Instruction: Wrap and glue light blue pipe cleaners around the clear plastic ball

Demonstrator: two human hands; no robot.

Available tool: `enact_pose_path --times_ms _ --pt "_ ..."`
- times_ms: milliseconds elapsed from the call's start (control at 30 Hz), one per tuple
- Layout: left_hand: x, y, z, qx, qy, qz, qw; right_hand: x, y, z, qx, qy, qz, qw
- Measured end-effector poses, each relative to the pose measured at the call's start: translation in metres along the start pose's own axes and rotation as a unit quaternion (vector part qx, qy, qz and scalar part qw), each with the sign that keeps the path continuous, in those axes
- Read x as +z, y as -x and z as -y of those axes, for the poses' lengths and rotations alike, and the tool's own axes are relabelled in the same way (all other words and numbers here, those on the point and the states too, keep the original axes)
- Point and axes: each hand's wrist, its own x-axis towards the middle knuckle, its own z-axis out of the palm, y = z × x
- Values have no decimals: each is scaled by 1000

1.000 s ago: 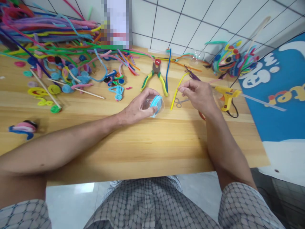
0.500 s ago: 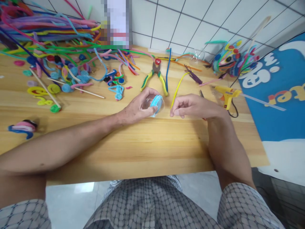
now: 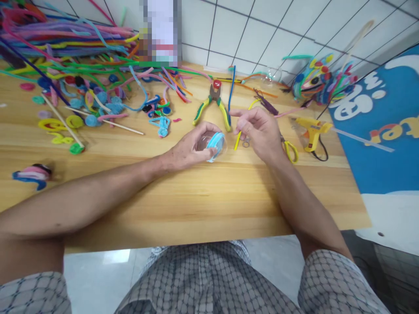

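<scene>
My left hand (image 3: pixel 185 150) is wrapped round a clear plastic ball (image 3: pixel 203 141), with light-blue pipe cleaner (image 3: pixel 216 143) lying in a band over its right side. The thumb presses on that band. My right hand (image 3: pixel 260 131) hovers to the right of the ball, fingers apart and index finger stretched out toward a blue pipe cleaner (image 3: pixel 232 93). Partly hidden beneath this hand is a yellow pipe cleaner (image 3: pixel 237 141); I see nothing held in the fingers. Pliers (image 3: pixel 215 93) with green and yellow handles lie spread just beyond both hands.
Scissors (image 3: pixel 290 151) with yellow handles and a yellow glue gun (image 3: pixel 312 131) lie at the right. Farther back stands a colourful pipe-cleaner figure (image 3: pixel 312 80). Many pipe cleaners (image 3: pixel 81 37) and small coiled pieces cover the left; a striped piece (image 3: pixel 32 174) lies nearer.
My right hand has moved up and away from me, its curled fingers opening out. The scissor handles and a small ring have come into view. My left hand stays nearly still.
</scene>
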Motion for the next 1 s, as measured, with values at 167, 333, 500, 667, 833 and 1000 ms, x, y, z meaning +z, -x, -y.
enact_pose_path --times_ms 167,333,500,667,833,1000 --pt "-6 -5 2 17 42 -49 998 -2 8 5 19 103 139 985" --pt "-11 -9 10 10 96 -83 992 -13 3 5 107 19 252 962" --pt "-9 -8 5 17 49 -92 994 -23 -3 9 144 -24 268 952" --pt "-4 -4 -5 0 19 -75 997 -17 -3 17 123 -157 174 964" --pt "-2 -6 -8 -66 116 -67 989 -4 -3 4 71 -91 14 993" --pt "-11 -18 -10 -174 299 -93 934 -20 -2 6 116 48 119 985"
